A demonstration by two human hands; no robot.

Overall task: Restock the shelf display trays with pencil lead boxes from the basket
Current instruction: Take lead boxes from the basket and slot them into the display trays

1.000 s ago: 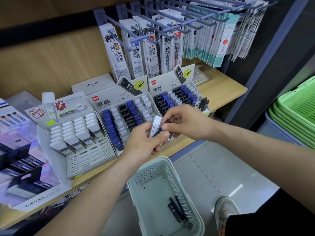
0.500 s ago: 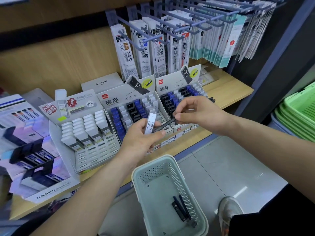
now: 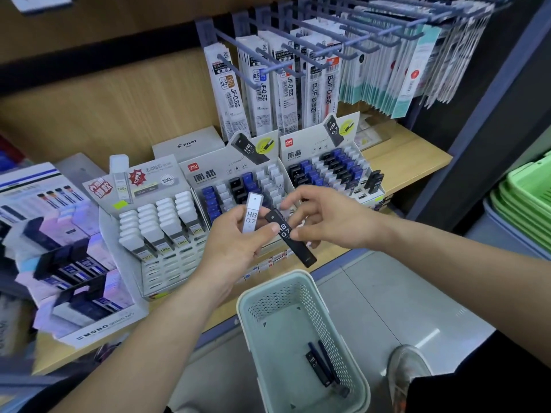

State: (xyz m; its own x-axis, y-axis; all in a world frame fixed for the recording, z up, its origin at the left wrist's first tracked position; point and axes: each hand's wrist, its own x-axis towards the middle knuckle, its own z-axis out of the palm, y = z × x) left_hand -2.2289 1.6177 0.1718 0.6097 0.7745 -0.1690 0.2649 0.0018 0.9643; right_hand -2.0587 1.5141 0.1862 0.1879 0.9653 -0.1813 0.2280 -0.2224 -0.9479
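Observation:
My left hand (image 3: 232,245) grips a white "HB 0.7" lead box (image 3: 252,213) upright in front of the shelf. My right hand (image 3: 328,217) pinches a black "HB 0.7" lead box (image 3: 293,239) that slants down to the right, and my left thumb lies against it. Behind both hands stand the middle display tray (image 3: 208,171) and the right display tray (image 3: 301,150), holding blue, black and white boxes. Below, the pale green basket (image 3: 247,296) holds a few dark lead boxes (image 3: 320,365) at its bottom.
A tray of white lead boxes (image 3: 161,222) and a MONO display (image 3: 89,293) stand to the left. Refill packs (image 3: 286,93) hang on hooks above the trays. Stacked green baskets (image 3: 524,204) sit at the right. A shoe (image 3: 405,371) is beside the basket.
My right hand has drawn the black box out of the left hand's bundle and turned it label-up. The left hand keeps the white box. The view shifted slightly.

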